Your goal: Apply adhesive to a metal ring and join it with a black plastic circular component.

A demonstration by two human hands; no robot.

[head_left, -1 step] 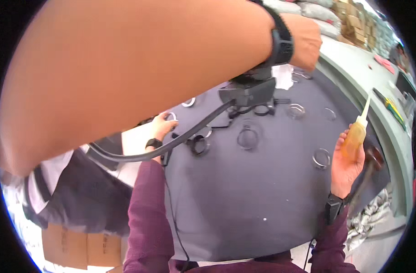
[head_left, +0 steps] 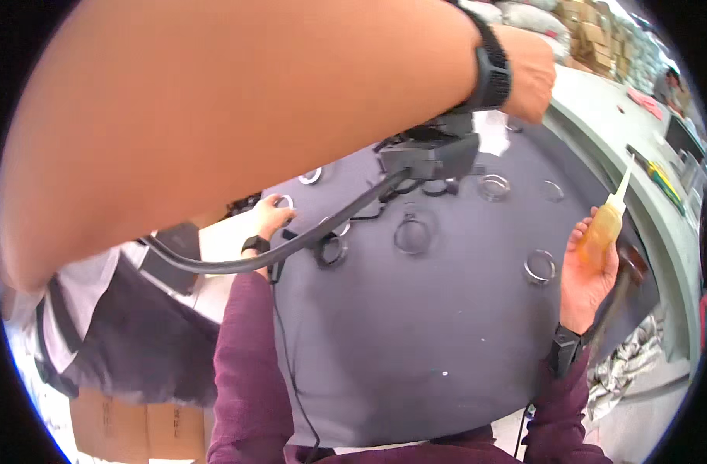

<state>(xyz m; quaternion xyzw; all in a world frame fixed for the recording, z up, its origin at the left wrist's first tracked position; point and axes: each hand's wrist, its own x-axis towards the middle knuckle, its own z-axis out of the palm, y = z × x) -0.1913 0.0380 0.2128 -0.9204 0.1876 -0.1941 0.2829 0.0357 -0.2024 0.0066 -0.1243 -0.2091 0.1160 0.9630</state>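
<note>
My right hand [head_left: 585,286], palm up, has its fingers wrapped around a squeeze bottle [head_left: 599,234] of amber liquid. The bottle's long pale nozzle points up and away. At the left edge of the dark cloth, my left hand [head_left: 270,217] grips a metal ring [head_left: 286,203] between thumb and fingers. More rings lie on the cloth: one pale [head_left: 310,176], one at the middle [head_left: 411,234], one near the bottle [head_left: 539,267] and others farther back. A dark ring [head_left: 331,250] rests close to my left forearm.
Another person's bare arm [head_left: 253,108] with a black wrist strap crosses the upper left, hiding part of the table. Below it hangs a black device [head_left: 435,158] on a thick cable. Yellow-handled pliers [head_left: 667,188] lie on the grey ledge at right. Cardboard boxes [head_left: 137,421] stand lower left.
The other person's arm and the black device sit slightly farther right in the view. The cloth and rings have shifted slightly left. My hands keep their holds.
</note>
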